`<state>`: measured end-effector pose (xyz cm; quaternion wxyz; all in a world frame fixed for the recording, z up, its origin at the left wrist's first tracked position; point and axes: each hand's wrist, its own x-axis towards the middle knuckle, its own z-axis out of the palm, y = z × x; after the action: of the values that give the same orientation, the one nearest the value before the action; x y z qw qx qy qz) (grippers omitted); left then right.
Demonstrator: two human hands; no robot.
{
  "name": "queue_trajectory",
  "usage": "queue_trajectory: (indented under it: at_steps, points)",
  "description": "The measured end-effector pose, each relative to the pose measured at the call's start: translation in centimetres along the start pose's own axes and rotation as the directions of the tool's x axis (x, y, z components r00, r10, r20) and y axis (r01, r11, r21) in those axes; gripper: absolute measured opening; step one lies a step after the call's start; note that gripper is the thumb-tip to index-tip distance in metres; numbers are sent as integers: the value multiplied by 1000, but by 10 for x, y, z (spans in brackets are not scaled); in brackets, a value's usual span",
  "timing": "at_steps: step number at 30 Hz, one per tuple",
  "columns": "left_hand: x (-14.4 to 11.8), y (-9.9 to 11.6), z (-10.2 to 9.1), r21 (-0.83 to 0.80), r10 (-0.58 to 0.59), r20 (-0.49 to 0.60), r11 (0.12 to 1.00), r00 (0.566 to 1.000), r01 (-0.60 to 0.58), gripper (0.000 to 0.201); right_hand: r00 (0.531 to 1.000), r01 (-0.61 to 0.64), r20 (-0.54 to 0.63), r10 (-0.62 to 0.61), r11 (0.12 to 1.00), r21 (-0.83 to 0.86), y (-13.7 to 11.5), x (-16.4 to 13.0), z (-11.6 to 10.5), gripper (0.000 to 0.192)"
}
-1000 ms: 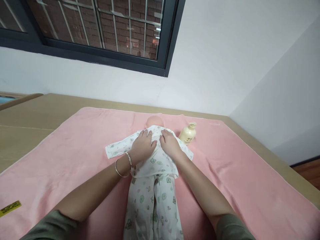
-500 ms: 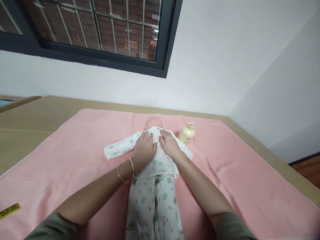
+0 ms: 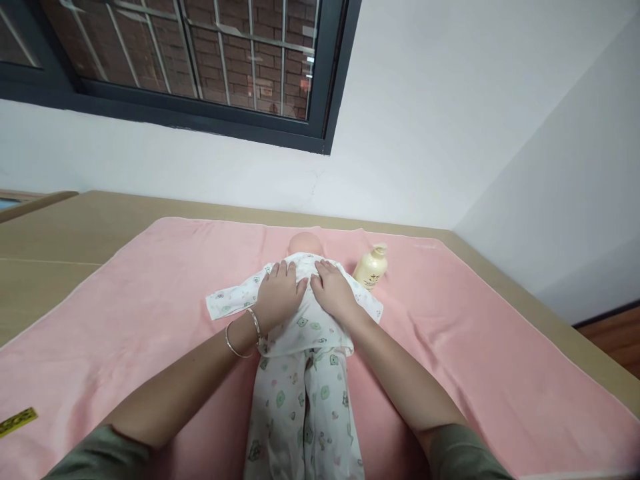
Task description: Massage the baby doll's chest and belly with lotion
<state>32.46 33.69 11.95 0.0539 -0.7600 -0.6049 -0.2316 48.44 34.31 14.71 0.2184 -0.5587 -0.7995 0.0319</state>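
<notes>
While both palms lie flat on the baby doll's upper back at the pink towel's centre, left hand and right hand need even, gentle pressure, fingers spread and gripping nothing; lotion bottle stands at two o'clock.

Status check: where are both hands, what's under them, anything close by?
Left hand and right hand flat, open, on doll upper back. Doll lies on pink towel. Lotion bottle beside its shoulder, untouched.
</notes>
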Motion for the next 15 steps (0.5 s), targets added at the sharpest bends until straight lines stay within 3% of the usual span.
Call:
queue_trajectory:
  at_steps: [5,9,15]
  points:
    - [1,1,-6,-3,-43,33,999,999,43,57,996,-79,-47,77,996,-47,-2,-4,2,42]
    - [-5,11,-8,39,-83,30,996,996,81,57,999,-47,-13,47,999,26,8,2,9,49]
    - [-7,15,-3,-2,70,-30,998,997,-70,53,999,-33,-11,34,997,71,11,5,6,47]
